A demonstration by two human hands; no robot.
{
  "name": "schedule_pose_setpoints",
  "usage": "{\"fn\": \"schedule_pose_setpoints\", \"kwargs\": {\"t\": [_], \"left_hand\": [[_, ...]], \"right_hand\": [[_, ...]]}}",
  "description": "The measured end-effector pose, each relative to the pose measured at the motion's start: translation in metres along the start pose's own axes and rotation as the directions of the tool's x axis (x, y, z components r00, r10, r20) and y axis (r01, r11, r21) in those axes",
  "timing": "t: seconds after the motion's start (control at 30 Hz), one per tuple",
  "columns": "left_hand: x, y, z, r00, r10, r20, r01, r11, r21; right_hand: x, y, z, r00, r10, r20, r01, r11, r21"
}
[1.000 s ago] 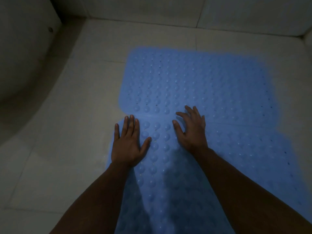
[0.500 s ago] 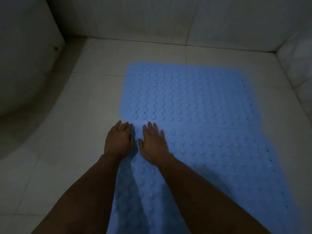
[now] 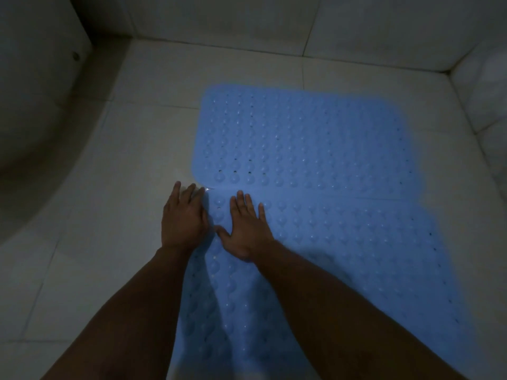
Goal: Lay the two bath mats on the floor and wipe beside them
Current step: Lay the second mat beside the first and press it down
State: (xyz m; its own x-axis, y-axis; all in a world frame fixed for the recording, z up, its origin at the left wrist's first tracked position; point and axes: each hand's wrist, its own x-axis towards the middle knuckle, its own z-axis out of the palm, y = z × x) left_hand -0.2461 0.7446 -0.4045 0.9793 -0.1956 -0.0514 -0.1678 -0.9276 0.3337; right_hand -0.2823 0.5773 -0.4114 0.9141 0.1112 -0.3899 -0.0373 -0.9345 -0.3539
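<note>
The near mat (image 3: 343,256), pale blue and studded with rows of round bumps and small holes, lies flat on the tiled floor (image 3: 109,187) and runs toward the camera under both forearms. The right hand (image 3: 242,229) rests palm-down on its far left part, fingers straight and spread, gripping nothing. The left hand (image 3: 182,215) lies flat at the mat's left edge, fingers extended, fingertips reaching onto the bare tile by the far corner. Just beyond, the far mat (image 3: 301,141), same blue and same bumps, lies flat with its near edge meeting the near mat. Compared with half a second ago, both hands sit in almost the same places.
</note>
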Motion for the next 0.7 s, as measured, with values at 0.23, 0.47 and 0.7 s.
{"fn": "schedule_pose_setpoints", "kwargs": {"t": [0.23, 0.47, 0.7], "left_hand": [[-0.002, 0.073, 0.013, 0.979, 0.192, 0.070, -0.191, 0.981, -0.020], [-0.025, 0.152, 0.088, 0.932, 0.318, 0.174, -0.331, 0.942, 0.051], [-0.030, 0.161, 0.100, 0.950, 0.290, 0.119, -0.305, 0.942, 0.140]], "right_hand": [[0.019, 0.046, -0.118, 0.974, 0.183, -0.135, -0.121, 0.920, 0.372], [-0.026, 0.127, -0.103, 0.884, 0.237, -0.402, -0.074, 0.922, 0.381], [-0.046, 0.185, -0.071, 0.780, 0.133, -0.612, 0.063, 0.956, 0.287]]}}
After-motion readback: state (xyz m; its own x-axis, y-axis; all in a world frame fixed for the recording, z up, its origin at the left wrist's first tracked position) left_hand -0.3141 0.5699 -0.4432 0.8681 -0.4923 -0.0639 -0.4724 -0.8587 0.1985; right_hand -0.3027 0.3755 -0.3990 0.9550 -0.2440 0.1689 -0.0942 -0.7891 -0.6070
